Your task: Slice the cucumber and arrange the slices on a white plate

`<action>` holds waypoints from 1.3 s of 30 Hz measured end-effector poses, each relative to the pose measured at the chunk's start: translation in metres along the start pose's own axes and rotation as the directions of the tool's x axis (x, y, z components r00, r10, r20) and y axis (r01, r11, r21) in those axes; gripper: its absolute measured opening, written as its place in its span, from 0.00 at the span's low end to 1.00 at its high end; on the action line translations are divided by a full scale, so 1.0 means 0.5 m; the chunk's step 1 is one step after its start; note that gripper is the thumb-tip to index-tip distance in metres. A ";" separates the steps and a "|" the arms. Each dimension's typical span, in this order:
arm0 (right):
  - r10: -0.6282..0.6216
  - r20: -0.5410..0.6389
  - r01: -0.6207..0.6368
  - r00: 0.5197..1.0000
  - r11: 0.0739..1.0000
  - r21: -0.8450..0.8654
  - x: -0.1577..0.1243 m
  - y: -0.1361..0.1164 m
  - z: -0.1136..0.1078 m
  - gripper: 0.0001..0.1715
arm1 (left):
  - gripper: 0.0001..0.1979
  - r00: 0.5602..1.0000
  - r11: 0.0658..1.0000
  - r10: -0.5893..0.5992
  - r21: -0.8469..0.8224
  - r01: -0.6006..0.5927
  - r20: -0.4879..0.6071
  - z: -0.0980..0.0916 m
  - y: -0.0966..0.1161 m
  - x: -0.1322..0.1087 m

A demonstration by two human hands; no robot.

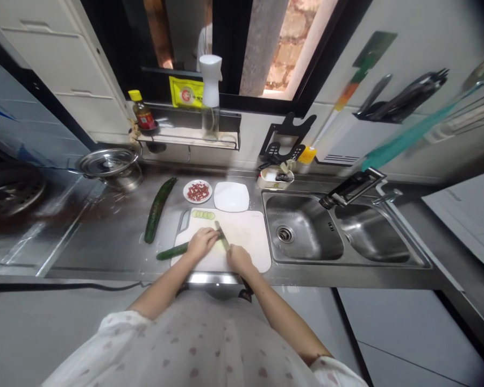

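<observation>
Cucumber (173, 251) in the head view, slim and dark green, lying on one white chopping board (250, 242) with its left end jutting past the board's edge. Left hand (203, 243) closed over its right part, fingertips just beside a knife (222, 237); right hand (239, 259) wrapped around the handle, blade slanting away across the board. Near the board's far edge, one overlapping row of about five thin, round, pale green slices (204, 214). Left of the board, on the shiny steel counter (113, 231), one larger cucumber (158, 215), whole and deep green. Beyond the board, one round white plate (186, 192) bearing small red pieces (197, 191), too many to count, and one glossy, rounded-square dish (231, 196). To the right, two stainless-steel sink basins (306, 236); far left, one lidded metal pot (116, 171).
</observation>
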State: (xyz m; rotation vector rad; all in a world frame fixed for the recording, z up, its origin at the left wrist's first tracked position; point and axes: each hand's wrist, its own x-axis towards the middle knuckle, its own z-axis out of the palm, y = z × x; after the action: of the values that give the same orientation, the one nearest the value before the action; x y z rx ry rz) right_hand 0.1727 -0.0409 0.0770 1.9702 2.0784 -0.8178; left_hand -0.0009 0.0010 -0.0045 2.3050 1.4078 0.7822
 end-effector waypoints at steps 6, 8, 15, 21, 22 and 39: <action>0.014 0.008 -0.014 1.000 1.000 -0.010 0.007 -0.010 -0.004 0.19 | 0.12 1.000 1.000 0.003 -0.005 -0.003 0.008 0.001 -0.001 -0.001; 0.013 0.015 -0.013 1.000 1.000 -0.005 0.010 -0.012 -0.006 0.19 | 0.12 1.000 1.000 0.000 -0.002 0.000 0.008 0.000 -0.001 0.000; 0.038 0.040 -0.037 0.998 0.999 -0.025 -0.010 -0.003 -0.005 0.18 | 0.13 1.000 1.000 -0.002 -0.009 0.002 0.009 -0.004 0.004 0.001; 0.035 0.054 -0.033 0.998 0.998 -0.051 -0.019 -0.003 -0.005 0.18 | 0.13 1.000 1.000 -0.011 0.001 0.011 0.004 -0.007 0.008 0.001; 0.033 0.053 -0.030 0.998 0.998 -0.054 -0.018 -0.005 -0.005 0.18 | 0.13 1.000 1.000 -0.011 0.004 0.011 0.006 -0.007 0.008 0.001; 0.024 0.038 -0.022 0.999 0.999 -0.043 -0.008 -0.005 0.000 0.18 | 0.12 1.000 1.000 -0.006 -0.017 0.006 0.001 -0.005 0.006 0.001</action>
State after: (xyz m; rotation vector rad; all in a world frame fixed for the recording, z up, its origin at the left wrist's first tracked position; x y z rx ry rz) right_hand 0.1706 -0.0443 0.0794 1.9370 2.0312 -0.7935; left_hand -0.0002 0.0001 -0.0007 2.2870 1.4019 0.7885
